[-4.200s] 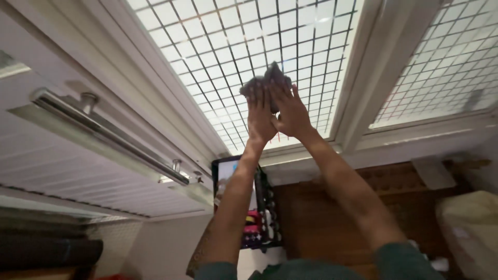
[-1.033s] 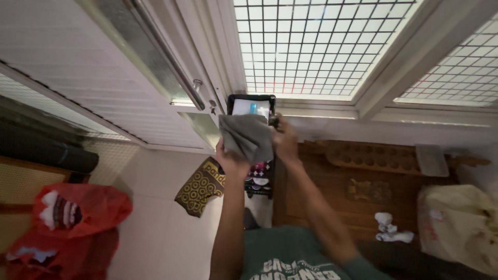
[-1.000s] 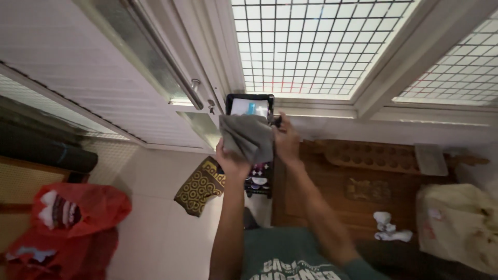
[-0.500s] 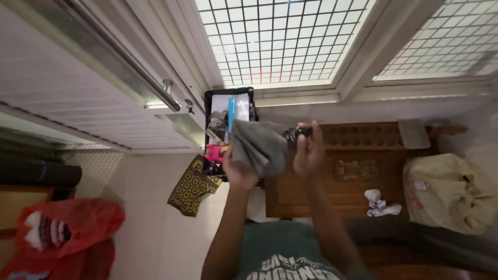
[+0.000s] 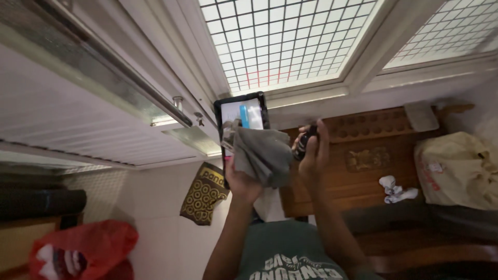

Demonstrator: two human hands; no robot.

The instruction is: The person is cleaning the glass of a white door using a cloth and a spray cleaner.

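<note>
— What have I got in my hands?

— A grey cloth [image 5: 262,154], bunched and draped over my left hand [image 5: 244,181], whose fingers are closed under it. It hangs in mid-air, in front of the dark rack [image 5: 241,116] below the window.

— And the right hand?

— My right hand [image 5: 311,150] is just beside the cloth, fingers curled round a small dark bottle [image 5: 302,143]. The bottle tilts toward the cloth; I can't tell whether they touch.

— What sits behind them?

— The rack stands against the wall, with a white and blue item at its top. Next to it is a brown wooden chest [image 5: 358,161] with a carved lid, and my right hand is over its near corner. On the chest lie crumpled white socks [image 5: 395,187], and a cream bag [image 5: 456,168] rests at its far end.

— Anything on the floor?

— A dark fabric piece with yellow rings [image 5: 203,193] lies beside the rack. A red plastic bag [image 5: 83,249] is well apart, at the corner. Above everything runs the gridded window [image 5: 280,41], with a white door and its metal bar handle [image 5: 129,78] beside it.
</note>
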